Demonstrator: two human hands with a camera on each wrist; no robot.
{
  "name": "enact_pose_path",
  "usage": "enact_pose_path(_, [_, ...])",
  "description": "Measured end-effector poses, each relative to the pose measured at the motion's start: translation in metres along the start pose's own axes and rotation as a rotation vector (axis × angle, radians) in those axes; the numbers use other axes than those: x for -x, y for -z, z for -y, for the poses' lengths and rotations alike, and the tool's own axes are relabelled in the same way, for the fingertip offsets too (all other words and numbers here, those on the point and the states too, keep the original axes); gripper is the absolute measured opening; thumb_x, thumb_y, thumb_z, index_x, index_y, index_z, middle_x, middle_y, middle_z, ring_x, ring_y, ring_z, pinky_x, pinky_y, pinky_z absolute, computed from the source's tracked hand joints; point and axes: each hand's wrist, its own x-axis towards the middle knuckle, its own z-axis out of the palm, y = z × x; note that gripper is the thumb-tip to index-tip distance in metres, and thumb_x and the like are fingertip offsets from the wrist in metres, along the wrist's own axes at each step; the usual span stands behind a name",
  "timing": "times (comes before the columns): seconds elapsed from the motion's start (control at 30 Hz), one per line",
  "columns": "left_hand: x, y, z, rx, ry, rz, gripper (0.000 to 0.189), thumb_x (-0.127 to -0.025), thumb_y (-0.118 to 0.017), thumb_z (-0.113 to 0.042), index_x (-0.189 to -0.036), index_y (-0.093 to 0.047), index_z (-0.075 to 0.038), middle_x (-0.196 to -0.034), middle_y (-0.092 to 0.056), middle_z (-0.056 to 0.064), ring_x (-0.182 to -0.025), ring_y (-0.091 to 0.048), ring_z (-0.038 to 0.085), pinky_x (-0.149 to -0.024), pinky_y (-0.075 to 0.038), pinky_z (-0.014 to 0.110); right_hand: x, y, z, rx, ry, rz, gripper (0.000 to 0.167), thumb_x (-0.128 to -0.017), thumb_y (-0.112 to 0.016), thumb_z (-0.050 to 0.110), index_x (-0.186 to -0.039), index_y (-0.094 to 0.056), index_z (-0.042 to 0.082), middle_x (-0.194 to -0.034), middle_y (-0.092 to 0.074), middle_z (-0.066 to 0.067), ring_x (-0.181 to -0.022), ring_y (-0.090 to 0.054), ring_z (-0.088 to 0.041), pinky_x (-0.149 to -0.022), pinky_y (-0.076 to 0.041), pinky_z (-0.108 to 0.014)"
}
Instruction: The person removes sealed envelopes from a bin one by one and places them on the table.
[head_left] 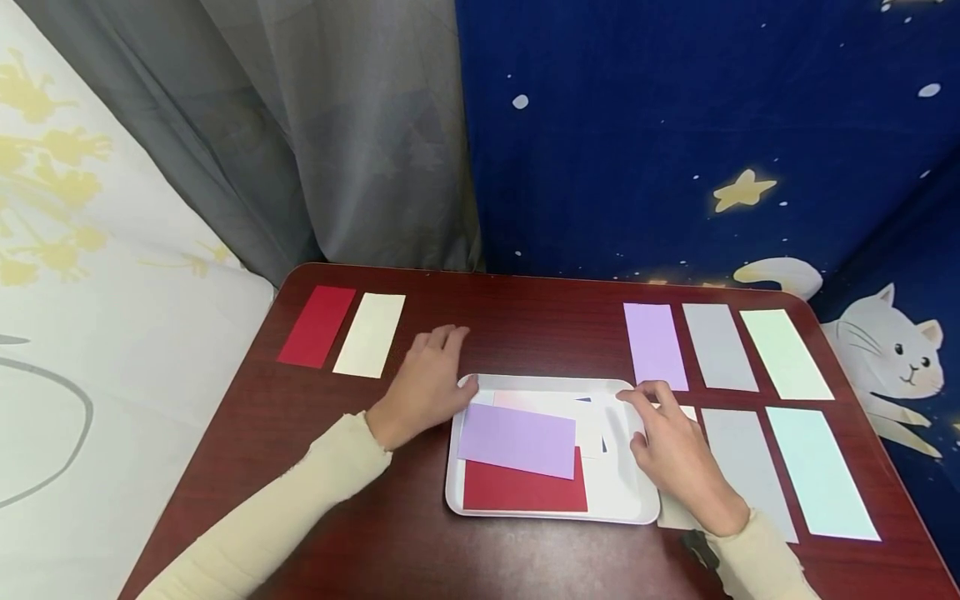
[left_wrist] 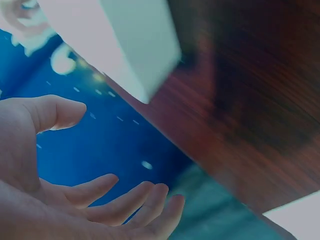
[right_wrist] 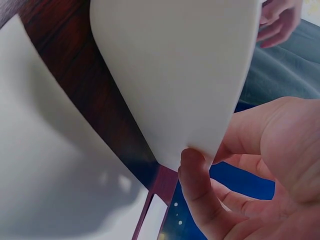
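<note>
A white tray (head_left: 630, 492) lies on the table between the hands. Inside it a lilac card (head_left: 517, 437) overlaps a red card (head_left: 525, 493), with pale cards (head_left: 590, 433) partly covered behind. The right hand (head_left: 675, 454) pinches the tray's back right corner; in the right wrist view this hand (right_wrist: 280, 160) has a fingertip against the outer wall of the tray (right_wrist: 170, 75). By the back left corner is the left hand (head_left: 423, 379), fingers loosely extended, thumb near the rim. The left wrist view shows that hand (left_wrist: 100, 195) holding nothing, apart from the blurred tray (left_wrist: 140, 45).
On the dark red table (head_left: 375, 533), a red card (head_left: 317, 327) and a cream card (head_left: 370, 335) lie at left. At right are lilac (head_left: 656, 346), grey (head_left: 720, 346) and pale green (head_left: 786, 354) cards, with grey (head_left: 750, 467), mint (head_left: 822, 472) and partly hidden cream (head_left: 675, 515) cards nearer.
</note>
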Motion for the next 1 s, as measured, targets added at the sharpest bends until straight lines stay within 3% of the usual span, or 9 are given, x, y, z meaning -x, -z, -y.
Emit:
enact_pose_path(0.2, [0.012, -0.002, -0.032, -0.004, -0.129, 0.015, 0.073, -0.093, -0.084, -0.029, -0.15, -0.057, 0.008, -0.146, -0.06, 0.031, -0.128, -0.061, 0.05, -0.105, -0.054, 0.063, 0.0, 0.0, 0.0, -0.002, 0.001, 0.0, 0.061, -0.075, -0.08, -0.02, -0.132, -0.071, 0.001, -0.128, -0.057, -0.022, -0.093, -0.073, -0.041, -0.065, -0.062, -0.047])
enact_pose_path(0.43, [0.025, -0.012, -0.05, -0.053, -0.264, 0.059, 0.069, -0.093, -0.084, -0.032, -0.147, -0.06, 0.005, -0.146, -0.063, 0.026, -0.134, -0.06, 0.044, -0.112, -0.05, 0.057, 0.0, 0.0, 0.0, -0.002, 0.003, -0.003, 0.06, -0.075, -0.08, -0.02, -0.131, -0.072, 0.001, -0.128, -0.058, -0.022, -0.093, -0.073, -0.041, -0.065, -0.062, -0.047])
enact_pose_path(0.7, [0.033, -0.029, -0.051, -0.127, -0.388, 0.269, 0.067, -0.092, -0.086, -0.032, -0.148, -0.062, -0.003, -0.153, -0.059, 0.02, -0.141, -0.057, 0.037, -0.119, -0.045, 0.046, 0.0, 0.0, 0.0, 0.005, 0.006, -0.003, 0.06, -0.075, -0.08, -0.019, -0.131, -0.071, 0.001, -0.128, -0.057, -0.022, -0.09, -0.073, -0.04, -0.063, -0.061, -0.046])
enact_pose_path(1.0, [0.033, -0.038, -0.047, -0.213, -0.435, 0.349, 0.071, -0.091, -0.088, -0.028, -0.152, -0.06, -0.007, -0.158, -0.057, 0.019, -0.144, -0.057, 0.035, -0.122, -0.042, 0.045, 0.0, -0.001, -0.001, 0.003, -0.006, 0.007, 0.06, -0.076, -0.08, -0.019, -0.132, -0.071, 0.002, -0.128, -0.057, -0.022, -0.091, -0.073, -0.04, -0.064, -0.062, -0.046])
